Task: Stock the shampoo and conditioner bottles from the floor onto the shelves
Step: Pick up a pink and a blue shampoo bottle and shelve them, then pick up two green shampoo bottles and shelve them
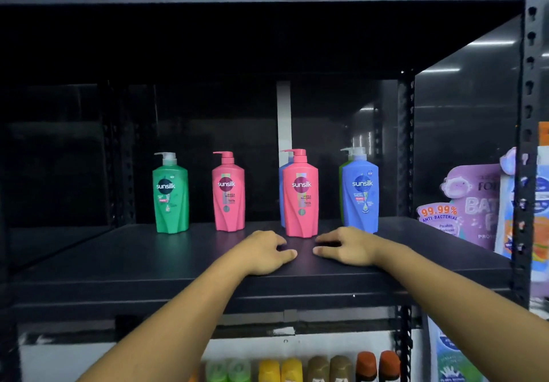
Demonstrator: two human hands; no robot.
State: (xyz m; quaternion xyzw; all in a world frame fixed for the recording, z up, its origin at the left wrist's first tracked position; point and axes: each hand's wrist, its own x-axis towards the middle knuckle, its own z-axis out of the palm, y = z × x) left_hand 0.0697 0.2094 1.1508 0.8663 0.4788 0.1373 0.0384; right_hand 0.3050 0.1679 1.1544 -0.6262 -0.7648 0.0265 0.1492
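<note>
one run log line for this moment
left hand open, empty | right hand open, empty | front pink bottle upright on shelf, between hands

Dim, soft focus, glare at right

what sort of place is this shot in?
Probably a shop's toiletries aisle: green plastic pump bottle, pink pump bottle and blue pump bottle faced out on a black slotted-steel shelf; purple anti-bacterial pouch in the next bay.

Glossy side panel [463, 143] on black metal shelving [118, 256] reflects lights [491, 43].
</note>
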